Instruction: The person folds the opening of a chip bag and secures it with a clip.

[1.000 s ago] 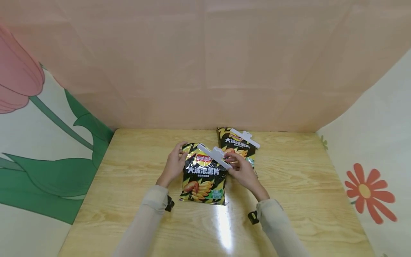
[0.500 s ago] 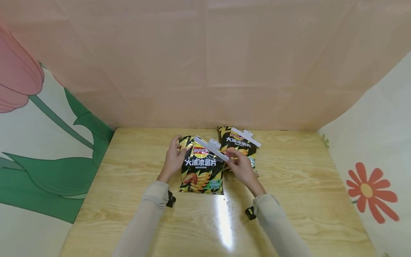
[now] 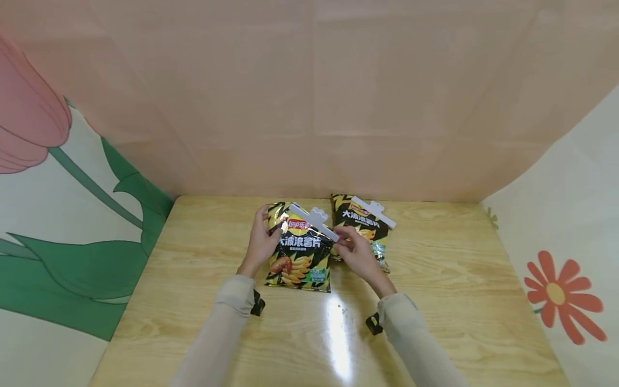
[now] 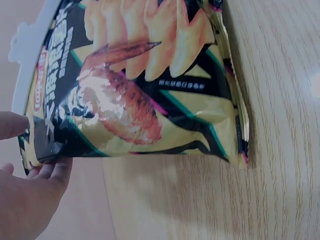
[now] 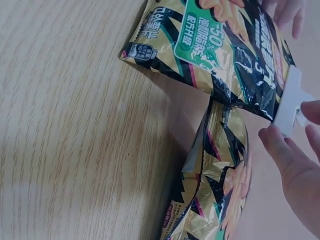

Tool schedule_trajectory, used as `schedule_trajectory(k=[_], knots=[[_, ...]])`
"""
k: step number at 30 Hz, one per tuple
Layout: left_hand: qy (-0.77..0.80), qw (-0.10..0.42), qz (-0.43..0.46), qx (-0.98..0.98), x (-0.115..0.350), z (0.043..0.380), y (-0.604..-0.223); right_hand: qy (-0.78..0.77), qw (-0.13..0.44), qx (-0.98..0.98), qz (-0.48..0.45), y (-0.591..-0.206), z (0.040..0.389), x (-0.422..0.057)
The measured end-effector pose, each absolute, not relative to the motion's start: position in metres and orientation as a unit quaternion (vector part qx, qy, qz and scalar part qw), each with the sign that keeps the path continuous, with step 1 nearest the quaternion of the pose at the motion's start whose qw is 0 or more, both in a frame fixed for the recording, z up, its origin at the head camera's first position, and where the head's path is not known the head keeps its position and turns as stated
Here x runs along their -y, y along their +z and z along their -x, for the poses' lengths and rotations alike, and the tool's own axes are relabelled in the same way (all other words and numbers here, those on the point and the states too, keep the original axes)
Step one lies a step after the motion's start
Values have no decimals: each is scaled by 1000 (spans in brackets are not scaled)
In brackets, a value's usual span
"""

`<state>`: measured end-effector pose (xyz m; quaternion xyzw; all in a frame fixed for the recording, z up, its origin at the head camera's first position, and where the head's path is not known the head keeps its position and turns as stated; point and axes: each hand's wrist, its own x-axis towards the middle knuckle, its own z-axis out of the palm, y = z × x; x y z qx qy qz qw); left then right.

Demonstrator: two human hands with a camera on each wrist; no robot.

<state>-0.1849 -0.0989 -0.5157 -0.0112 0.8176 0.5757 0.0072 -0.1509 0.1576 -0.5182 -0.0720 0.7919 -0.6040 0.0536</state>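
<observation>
A black and yellow bag of potato chips [image 3: 300, 250] with a white bag clip [image 3: 315, 220] slanting across its top is held between both hands, just over the table or on it. My left hand [image 3: 263, 242] grips its upper left side, thumb in front and fingers behind, as the left wrist view also shows. At the clip's lower right end, my right hand [image 3: 358, 252] pinches the clip [image 5: 287, 102]. A second chip bag [image 3: 355, 220] with its own white clip [image 3: 373, 211] lies right behind, partly hidden by the right hand.
The wooden table [image 3: 435, 279] meets a pinkish backdrop [image 3: 309, 107] along its back edge, close behind the second bag. Printed flower panels stand at the left and right sides. A bright light reflection [image 3: 340, 338] crosses the front of the table.
The held bag has shifted back and slightly left, with both hands keeping hold around it. My right hand has moved a little left along with the clip. The second bag stays put.
</observation>
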Motion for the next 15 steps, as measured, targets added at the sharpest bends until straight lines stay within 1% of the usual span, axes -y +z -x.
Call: schedule_trajectory(k=[8,15], knots=[[551,-2,12,-835,98,187,-519,-631,92,-763,102,-521,153,-152],[536,14,28,-843,101,190,-524,-635,106,-756,114,-527,156,-150]])
